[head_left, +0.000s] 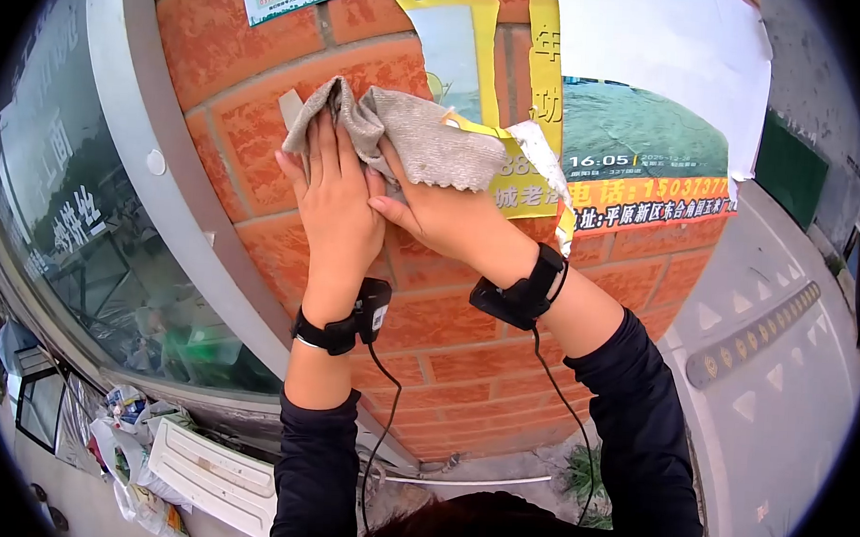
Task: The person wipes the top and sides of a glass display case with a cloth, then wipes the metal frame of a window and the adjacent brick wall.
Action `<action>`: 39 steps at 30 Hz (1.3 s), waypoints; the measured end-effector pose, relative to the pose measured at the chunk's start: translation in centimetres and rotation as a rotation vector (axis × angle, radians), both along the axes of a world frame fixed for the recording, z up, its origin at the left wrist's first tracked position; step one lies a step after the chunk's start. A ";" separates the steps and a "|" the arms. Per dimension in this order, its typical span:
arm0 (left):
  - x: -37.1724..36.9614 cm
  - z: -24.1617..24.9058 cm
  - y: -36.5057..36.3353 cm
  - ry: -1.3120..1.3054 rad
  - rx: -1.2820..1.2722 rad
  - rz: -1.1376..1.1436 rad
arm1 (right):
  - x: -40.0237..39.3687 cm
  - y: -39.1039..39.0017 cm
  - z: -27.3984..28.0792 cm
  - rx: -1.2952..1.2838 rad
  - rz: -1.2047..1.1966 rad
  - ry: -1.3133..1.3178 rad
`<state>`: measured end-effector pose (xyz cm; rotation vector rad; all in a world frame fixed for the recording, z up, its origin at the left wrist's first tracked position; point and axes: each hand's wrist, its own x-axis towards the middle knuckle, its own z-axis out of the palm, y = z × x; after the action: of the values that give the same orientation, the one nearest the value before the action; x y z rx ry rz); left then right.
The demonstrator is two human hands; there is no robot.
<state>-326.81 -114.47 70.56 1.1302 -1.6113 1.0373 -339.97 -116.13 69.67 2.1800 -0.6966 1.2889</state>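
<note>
A grey-beige cloth (pixel 441 148) lies bunched against the orange brick wall (pixel 447 318), over the lower left part of a torn yellow poster (pixel 548 90). My left hand (pixel 334 205) presses on the cloth's left part, its fingers stretched upward and partly under a fold. Beside it my right hand (pixel 438 211) reaches in from the right, its fingers largely covered by the cloth and its thumb towards my left hand. A torn, curled strip of poster (pixel 547 173) hangs at the cloth's right end. Both wrists wear black straps with cables.
A glass window (pixel 112 203) in a pale metal frame is at the left. Another poster with a green picture (pixel 641 134) hangs on the right. Bags (pixel 133 457) and a white plastic panel (pixel 215 476) lie low at the left. A speed bump (pixel 752 334) crosses the pavement at right.
</note>
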 end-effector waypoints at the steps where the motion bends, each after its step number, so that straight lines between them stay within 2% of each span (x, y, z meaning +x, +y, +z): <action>1: 0.7 0.3 0.2 -0.007 -0.005 0.001 | 0.9 -0.2 0.7 -0.043 0.044 0.015; 4: 2.8 0.9 0.6 0.073 0.005 -0.067 | 2.6 -0.4 2.8 -0.067 0.184 0.038; 6: 4.1 0.8 0.0 0.144 0.037 -0.136 | 3.1 -0.4 4.0 -0.170 0.196 -0.035; 8: 3.4 1.0 0.3 0.151 0.037 -0.138 | 2.9 0.0 5.2 0.096 0.125 0.044; 9: 3.0 1.1 0.2 0.132 0.005 -0.092 | 2.8 -0.5 5.1 -0.081 0.090 -0.038; 11: 1.8 1.4 0.3 0.114 -0.029 -0.044 | 1.7 -0.2 5.7 -0.005 0.082 -0.086; 12: 1.0 1.8 0.5 0.074 -0.046 0.063 | 1.0 -0.3 6.0 0.069 0.071 -0.130; 13: 0.0 2.1 0.5 0.038 -0.063 0.170 | 0.3 -1.5 6.4 -0.150 -0.056 -0.087; 16: -2.2 3.1 -0.6 0.023 -0.141 0.105 | 0.1 -0.3 6.9 -0.051 -0.097 -0.053; 17: -2.6 3.3 -1.0 0.015 -0.152 0.109 | 0.7 -2.1 6.8 -0.432 -0.009 -0.204; 18: -2.8 3.0 -0.9 0.020 -0.145 0.113 | 0.6 -2.6 6.1 -0.425 -0.005 -0.199; 20: -3.2 2.2 -0.6 0.029 -0.123 0.000 | 0.1 -1.0 4.8 -0.065 -0.059 -0.160; 21: -3.3 1.0 -0.4 0.004 -0.070 0.012 | -0.2 0.2 3.7 0.153 -0.130 -0.132; 22: -3.5 -0.2 -0.2 0.002 -0.067 0.013 | -0.6 -0.4 1.6 -0.021 -0.060 -0.183; 25: -4.2 -3.8 0.7 -0.069 0.094 -0.006 | -1.9 0.6 -1.8 -0.009 -0.065 -0.156; 28: -4.7 -5.6 1.5 -0.084 0.155 -0.079 | -2.7 1.9 -3.8 0.047 -0.067 -0.127; 31: -5.1 -8.5 2.0 -0.031 0.234 -0.178 | -3.5 2.4 -6.4 0.214 -0.076 -0.105; 34: -4.8 -12.9 2.2 -0.029 0.357 -0.263 | -4.8 2.9 -11.0 0.209 -0.167 -0.015; 36: -4.7 -16.2 2.2 -0.024 0.525 -0.273 | -6.0 2.8 -15.1 0.362 -0.118 -0.022; 38: -4.7 -19.4 2.1 0.041 0.502 -0.274 | -6.8 3.4 -18.5 0.329 -0.204 -0.027; 39: -4.9 -20.7 2.2 0.098 0.479 -0.272 | -7.2 3.6 -19.4 0.391 -0.183 -0.061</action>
<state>-331.68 -112.31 49.87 1.2003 -1.9251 0.4205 -347.19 -112.54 50.26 2.3130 -1.2303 1.2061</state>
